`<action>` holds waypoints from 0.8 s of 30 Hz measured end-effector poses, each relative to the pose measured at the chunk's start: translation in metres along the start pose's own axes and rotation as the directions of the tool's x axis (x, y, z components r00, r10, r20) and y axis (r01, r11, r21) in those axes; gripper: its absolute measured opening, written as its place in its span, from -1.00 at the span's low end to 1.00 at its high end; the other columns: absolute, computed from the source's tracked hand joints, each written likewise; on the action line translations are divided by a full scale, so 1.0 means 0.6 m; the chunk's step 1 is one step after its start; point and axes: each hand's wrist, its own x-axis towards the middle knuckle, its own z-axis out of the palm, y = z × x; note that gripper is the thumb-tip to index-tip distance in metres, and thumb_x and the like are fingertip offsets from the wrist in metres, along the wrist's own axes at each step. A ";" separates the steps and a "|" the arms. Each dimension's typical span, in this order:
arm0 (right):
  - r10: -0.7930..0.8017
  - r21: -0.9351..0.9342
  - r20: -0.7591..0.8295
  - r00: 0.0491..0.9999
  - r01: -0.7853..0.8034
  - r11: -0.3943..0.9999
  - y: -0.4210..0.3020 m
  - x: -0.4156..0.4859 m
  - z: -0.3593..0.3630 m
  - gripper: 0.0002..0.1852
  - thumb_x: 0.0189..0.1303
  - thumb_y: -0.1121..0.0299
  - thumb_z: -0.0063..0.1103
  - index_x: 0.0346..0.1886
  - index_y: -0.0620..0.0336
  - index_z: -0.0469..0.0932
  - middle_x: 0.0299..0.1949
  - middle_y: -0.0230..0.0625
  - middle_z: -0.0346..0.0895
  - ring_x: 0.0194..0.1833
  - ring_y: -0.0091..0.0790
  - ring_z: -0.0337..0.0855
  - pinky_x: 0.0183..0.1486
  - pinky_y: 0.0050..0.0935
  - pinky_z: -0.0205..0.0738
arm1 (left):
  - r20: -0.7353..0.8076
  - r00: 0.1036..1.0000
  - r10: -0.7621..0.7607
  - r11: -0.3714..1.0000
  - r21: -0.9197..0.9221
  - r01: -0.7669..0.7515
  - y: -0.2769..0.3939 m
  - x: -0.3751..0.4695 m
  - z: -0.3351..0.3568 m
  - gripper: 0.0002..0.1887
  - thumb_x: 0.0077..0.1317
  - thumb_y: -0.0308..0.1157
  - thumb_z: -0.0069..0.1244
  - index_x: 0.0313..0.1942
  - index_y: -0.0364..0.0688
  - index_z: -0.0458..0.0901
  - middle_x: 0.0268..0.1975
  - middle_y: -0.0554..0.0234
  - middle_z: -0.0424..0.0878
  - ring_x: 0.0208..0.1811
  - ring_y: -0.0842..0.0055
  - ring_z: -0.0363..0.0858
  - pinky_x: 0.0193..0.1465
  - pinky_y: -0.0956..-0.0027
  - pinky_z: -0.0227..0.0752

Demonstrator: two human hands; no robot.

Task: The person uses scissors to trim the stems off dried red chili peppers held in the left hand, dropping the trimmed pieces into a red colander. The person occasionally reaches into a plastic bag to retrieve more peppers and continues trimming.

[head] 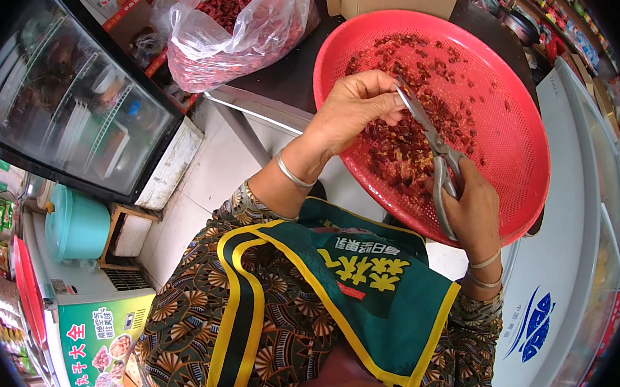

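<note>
My right hand (473,215) grips the handles of metal scissors (430,134), their blades pointing up and left over a red perforated plastic basket (512,154). At the blade tips, my left hand (362,100) pinches what looks like a dried red chili; it is mostly hidden by the fingers and blades. Below both hands, cut dried red chili pieces (399,146) and yellowish seeds lie across the basket's left and middle. An open clear plastic bag (267,34) full of dried red chilies stands on the dark table (291,79), left of the basket.
A cardboard box (399,0) stands behind the basket. To the right is a white chest freezer (551,210) with clear lids. A glass-door display fridge (79,96) and a turquoise lidded bucket (78,226) are at the left.
</note>
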 end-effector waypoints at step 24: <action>0.032 0.142 0.079 0.996 -0.043 0.989 0.014 -0.008 -0.002 -0.66 0.07 0.34 0.25 -0.08 0.25 0.50 -0.47 0.05 0.54 -0.40 0.07 0.63 -0.34 -0.18 0.47 | 0.042 0.998 -0.037 0.999 0.035 0.035 -0.005 0.003 -0.009 -0.89 0.34 -0.46 0.08 -0.18 -0.28 0.61 -0.30 0.31 0.67 -0.36 0.66 0.62 -0.26 0.59 0.53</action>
